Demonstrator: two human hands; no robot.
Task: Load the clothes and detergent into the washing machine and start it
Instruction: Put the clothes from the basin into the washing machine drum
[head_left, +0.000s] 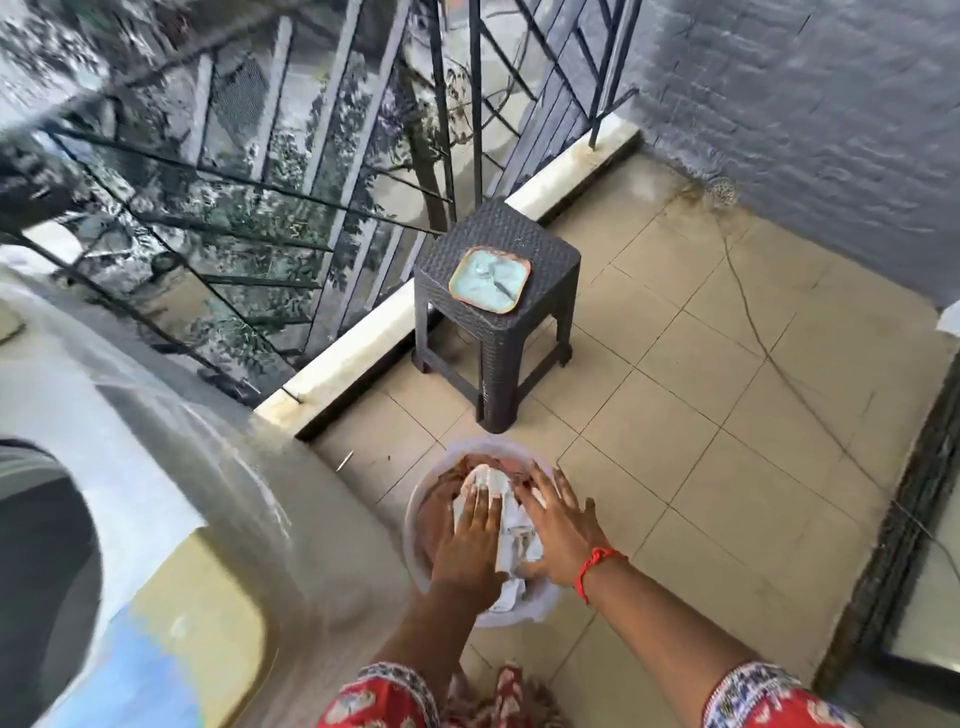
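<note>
A pale round tub (415, 506) stands on the tiled floor, filled with brown and white clothes (511, 525). My left hand (470, 535) lies on the clothes with fingers straight. My right hand (558, 525) lies beside it on the clothes, fingers spread, a red thread on the wrist. The washing machine (156, 426) fills the left side, blurred, with its dark round door opening (41, 545) at the far left. A teal detergent pouch (489, 279) lies flat on a dark woven stool (540, 249) beyond the tub.
A metal balcony railing (311, 182) on a white kerb runs along the left behind the stool. A grey brick wall (805, 104) closes the far side. A dark door frame (904, 519) stands at the right. Beige floor tiles (701, 389) lie between.
</note>
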